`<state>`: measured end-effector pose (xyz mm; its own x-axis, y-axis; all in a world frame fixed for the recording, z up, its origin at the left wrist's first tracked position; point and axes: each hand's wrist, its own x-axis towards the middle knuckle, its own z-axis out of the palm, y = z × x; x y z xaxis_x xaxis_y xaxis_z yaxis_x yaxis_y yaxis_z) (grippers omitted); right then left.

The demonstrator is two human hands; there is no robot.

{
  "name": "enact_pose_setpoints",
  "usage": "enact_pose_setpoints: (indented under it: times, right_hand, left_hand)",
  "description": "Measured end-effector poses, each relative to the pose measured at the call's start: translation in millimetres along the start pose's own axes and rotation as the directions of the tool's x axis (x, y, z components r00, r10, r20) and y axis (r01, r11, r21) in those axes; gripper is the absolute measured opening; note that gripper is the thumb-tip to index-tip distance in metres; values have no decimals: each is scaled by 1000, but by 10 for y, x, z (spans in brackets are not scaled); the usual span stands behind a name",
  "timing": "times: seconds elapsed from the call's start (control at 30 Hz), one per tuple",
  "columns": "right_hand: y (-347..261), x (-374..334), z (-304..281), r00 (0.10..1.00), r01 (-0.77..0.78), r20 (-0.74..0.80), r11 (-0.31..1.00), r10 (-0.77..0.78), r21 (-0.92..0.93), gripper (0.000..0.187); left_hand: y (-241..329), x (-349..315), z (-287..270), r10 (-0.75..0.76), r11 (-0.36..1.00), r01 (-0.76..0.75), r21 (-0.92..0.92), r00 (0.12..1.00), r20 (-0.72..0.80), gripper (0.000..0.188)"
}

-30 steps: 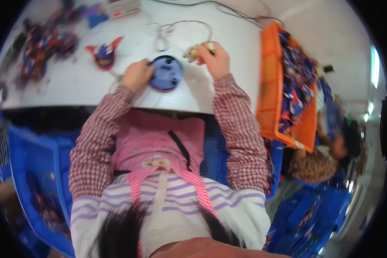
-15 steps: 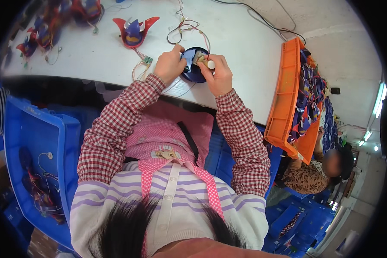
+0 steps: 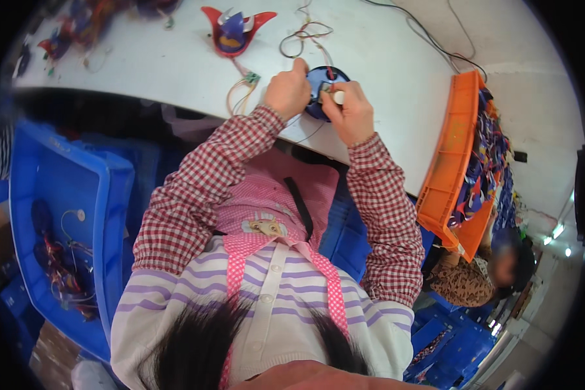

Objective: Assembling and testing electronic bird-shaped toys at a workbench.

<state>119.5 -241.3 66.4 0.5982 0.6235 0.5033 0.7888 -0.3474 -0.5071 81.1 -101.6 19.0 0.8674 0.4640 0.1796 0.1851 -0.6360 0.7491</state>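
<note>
A dark blue round shell point(image 3: 317, 77), its hollow side up, lies on the white table between my hands. With closed fingers, my left hand point(image 3: 288, 91) grips the shell's left rim. My right hand point(image 3: 352, 114) pinches a small pale part with a white round end point(image 3: 338, 97) over the inside of the shell; its exact kind is not clear. Thin red and dark wires point(image 3: 309, 36) run from the shell toward the far side. Left of my hands lies a red, purple and silver winged toy piece point(image 3: 231, 32), wired to a small green circuit board point(image 3: 251, 78).
More winged pieces lie blurred at the table's point(image 3: 396, 84) far left. An orange crate point(image 3: 443, 166) full of similar pieces stands at the right edge. A blue bin point(image 3: 107, 227) holds wired parts at lower left. Another person point(image 3: 465, 279) is beyond the crate.
The whole view has shifted, so the table things appear farther right and higher. My right fingers have lowered the small pale part slightly into the shell; my left hand keeps its hold.
</note>
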Motion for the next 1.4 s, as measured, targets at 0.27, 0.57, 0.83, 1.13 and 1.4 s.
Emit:
enact_pose_setpoints:
  times: [0.27,0.57,0.83,1.13,1.4]
  right_hand:
    - [-38,-86,-78,984,-178,-14,979,180,98,23]
    - [-693,-1020,5,912,-396,252,853,323,339,11]
    - [-365,-454,-17,916,-260,-252,939,314,225,45]
    - [-99,-74,21,990,-113,-85,993,115,29,24]
    - [-6,-48,-47,989,-146,-46,983,141,-116,16]
  left_hand:
    - [-130,-5,-465,179,984,-179,-8,983,-37,19]
    - [-796,-35,-887,399,835,-391,388,915,63,21]
    - [-682,-67,-938,230,941,-221,255,973,-6,35]
    - [-53,48,-223,536,803,-553,222,833,138,89]
    - [-87,67,-140,478,846,-519,122,840,255,92]
